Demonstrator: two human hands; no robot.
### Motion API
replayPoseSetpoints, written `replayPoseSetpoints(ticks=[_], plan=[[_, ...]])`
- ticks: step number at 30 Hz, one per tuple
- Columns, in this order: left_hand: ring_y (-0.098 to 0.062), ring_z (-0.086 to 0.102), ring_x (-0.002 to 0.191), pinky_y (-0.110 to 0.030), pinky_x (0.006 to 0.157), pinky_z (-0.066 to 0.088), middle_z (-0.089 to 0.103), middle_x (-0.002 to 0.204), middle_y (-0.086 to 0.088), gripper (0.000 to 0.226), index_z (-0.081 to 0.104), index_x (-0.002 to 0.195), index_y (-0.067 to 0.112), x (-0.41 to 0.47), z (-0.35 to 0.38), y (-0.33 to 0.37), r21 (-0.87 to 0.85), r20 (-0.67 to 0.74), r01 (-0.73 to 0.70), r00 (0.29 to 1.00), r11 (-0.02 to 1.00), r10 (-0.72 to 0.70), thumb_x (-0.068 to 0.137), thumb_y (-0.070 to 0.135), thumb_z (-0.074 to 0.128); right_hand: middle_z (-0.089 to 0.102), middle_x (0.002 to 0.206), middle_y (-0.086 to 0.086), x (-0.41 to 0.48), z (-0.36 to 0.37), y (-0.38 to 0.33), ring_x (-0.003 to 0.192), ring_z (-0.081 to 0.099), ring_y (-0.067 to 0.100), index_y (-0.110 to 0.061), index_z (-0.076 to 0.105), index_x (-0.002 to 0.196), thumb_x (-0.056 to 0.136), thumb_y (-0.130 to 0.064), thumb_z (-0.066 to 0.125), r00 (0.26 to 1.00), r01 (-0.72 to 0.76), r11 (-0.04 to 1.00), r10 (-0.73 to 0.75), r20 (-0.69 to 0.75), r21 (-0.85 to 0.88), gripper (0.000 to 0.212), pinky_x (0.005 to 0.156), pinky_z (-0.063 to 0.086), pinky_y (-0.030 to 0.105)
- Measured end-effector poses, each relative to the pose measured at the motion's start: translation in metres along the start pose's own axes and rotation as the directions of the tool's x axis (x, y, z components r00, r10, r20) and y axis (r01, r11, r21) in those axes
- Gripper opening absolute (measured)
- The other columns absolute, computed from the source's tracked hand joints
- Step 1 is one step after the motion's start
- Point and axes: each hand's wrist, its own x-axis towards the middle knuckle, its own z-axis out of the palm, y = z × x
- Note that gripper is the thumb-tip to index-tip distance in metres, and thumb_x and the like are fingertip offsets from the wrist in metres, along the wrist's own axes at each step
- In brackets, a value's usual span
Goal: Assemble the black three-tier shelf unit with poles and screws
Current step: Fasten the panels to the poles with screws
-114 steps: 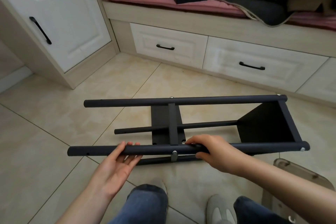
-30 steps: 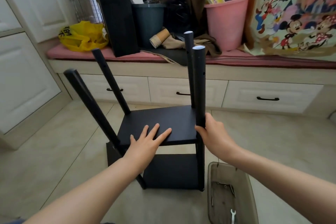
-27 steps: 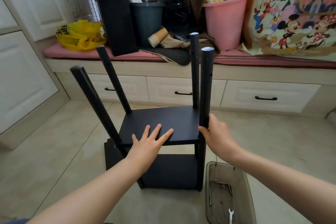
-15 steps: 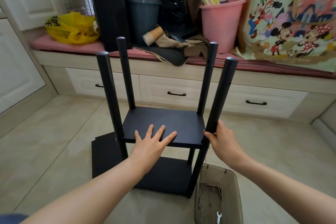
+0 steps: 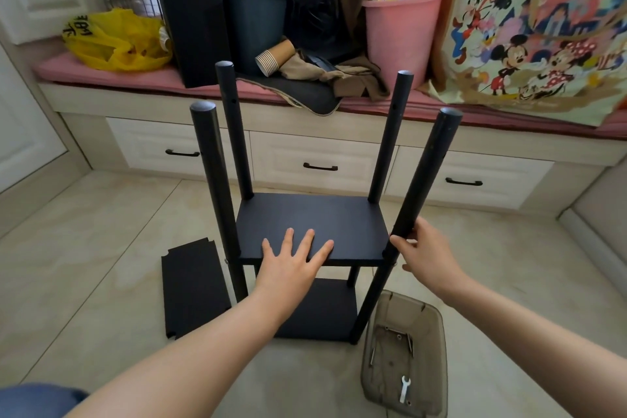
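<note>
The floor (image 5: pixel 101 248) is beige tile with thin grout lines. Items resting directly on it:

- Shelf unit (image 5: pixel 315 214): stands upright on its pole feet, at centre.
- Panel (image 5: pixel 193 288): black, lies flat, just left of the unit.
- Tray (image 5: pixel 441 332): translucent brown, just beside the foot of the near right pole (image 5: pixel 420 187). It holds screws (image 5: pixel 393 332) and a small wrench (image 5: pixel 403 388).

A drawer cabinet (image 5: pixel 319 159) meets the floor along the far edge.

Lower shelf (image 5: pixel 325 309) partly behind left forearm (image 5: pixel 237 326); small hardware (image 5: pixel 399 336) in tray (image 5: pixel 439 360) indistinct.
</note>
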Motion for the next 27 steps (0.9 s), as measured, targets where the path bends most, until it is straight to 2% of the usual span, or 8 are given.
replayPoseSetpoints(ticks=[3,7,10,13,16,20,22,27], plan=[[-0.043,-0.003,0.154,-0.064,0.119,0.019,-0.009,0.169,-0.011,0.104,-0.017,0.158,0.028,-0.007,-0.002,-0.008,-0.001,-0.005,-0.04,0.999,0.999,0.04,0.096,0.009,0.064,0.061,0.115,0.002,-0.003,0.001,0.002,0.103,0.064,0.022,-0.012,0.054,0.124,0.097,-0.017,0.061,0.998,-0.06,0.998,0.06,0.008,0.009,0.028,0.089,0.057,0.048],[-0.037,0.016,0.154,-0.051,0.12,0.029,0.015,0.169,-0.01,0.082,0.01,0.162,0.02,-0.026,-0.005,-0.019,-0.048,-0.118,-0.109,0.988,0.993,0.103,0.097,0.006,0.059,0.055,0.118,0.009,-0.013,0.01,0.013,0.105,0.059,0.027,-0.007,0.052,0.13,0.097,-0.016,0.062,0.923,-0.385,0.904,0.375,0.091,0.184,0.036,0.077,0.06,0.046],[-0.035,0.058,0.13,-0.045,0.099,0.054,0.059,0.143,-0.011,0.074,0.055,0.145,0.016,-0.05,0.001,-0.033,0.021,-0.291,-0.273,0.919,0.962,0.267,0.076,0.004,0.078,0.058,0.116,0.018,-0.028,0.03,0.023,0.101,0.06,0.032,-0.003,0.057,0.104,0.098,-0.014,0.059,0.851,-0.516,0.849,0.495,0.175,0.113,0.012,0.072,0.059,0.047],[-0.031,0.065,0.118,-0.04,0.091,0.058,0.069,0.125,-0.006,0.068,0.062,0.135,0.014,-0.075,0.026,-0.05,0.137,-0.312,-0.364,0.867,0.921,0.389,0.07,0.006,0.08,0.061,0.095,0.014,-0.036,0.059,0.03,0.089,0.063,0.029,0.002,0.06,0.107,0.098,-0.015,0.057,0.847,-0.478,0.878,0.469,0.25,-0.029,0.019,0.069,0.056,0.039],[-0.025,0.067,0.11,-0.036,0.089,0.058,0.071,0.116,-0.003,0.058,0.065,0.129,0.016,-0.095,0.055,-0.062,0.101,-0.141,-0.333,0.928,0.938,0.345,0.074,0.013,0.081,0.055,0.077,0.011,-0.039,0.089,0.028,0.07,0.054,0.023,0.003,0.066,0.095,0.098,-0.019,0.054,0.861,-0.332,0.915,0.393,0.322,-0.228,0.025,0.063,0.043,0.031],[-0.028,0.048,0.128,-0.039,0.102,0.042,0.054,0.14,-0.007,0.052,0.042,0.146,0.014,-0.11,0.093,-0.077,-0.029,0.155,-0.004,0.988,1.0,0.009,0.096,0.005,0.051,0.051,0.069,0.006,-0.04,0.134,0.027,0.064,0.05,0.019,-0.009,0.053,0.074,0.097,-0.019,0.054,0.846,-0.205,0.911,0.349,0.403,-0.358,0.025,0.059,0.038,0.027],[-0.029,0.044,0.13,-0.039,0.101,0.04,0.048,0.144,-0.008,0.057,0.033,0.151,0.015,-0.114,0.109,-0.087,-0.017,0.297,0.123,0.948,0.992,-0.112,0.097,0.007,0.05,0.055,0.074,0.005,-0.038,0.16,0.025,0.065,0.052,0.017,-0.01,0.055,0.076,0.097,-0.02,0.055,0.838,-0.17,0.913,0.332,0.433,-0.37,0.024,0.054,0.038,0.025],[-0.029,0.04,0.137,-0.041,0.104,0.042,0.044,0.148,-0.008,0.046,0.04,0.146,0.014,-0.116,0.151,-0.113,-0.074,0.553,0.34,0.796,0.937,-0.245,0.1,0.011,0.041,0.057,0.085,0.005,-0.03,0.236,0.012,0.075,0.055,0.019,-0.007,0.06,0.096,0.098,-0.024,0.054,0.753,-0.117,0.901,0.355,0.554,-0.418,0.018,0.058,0.041,0.025]])
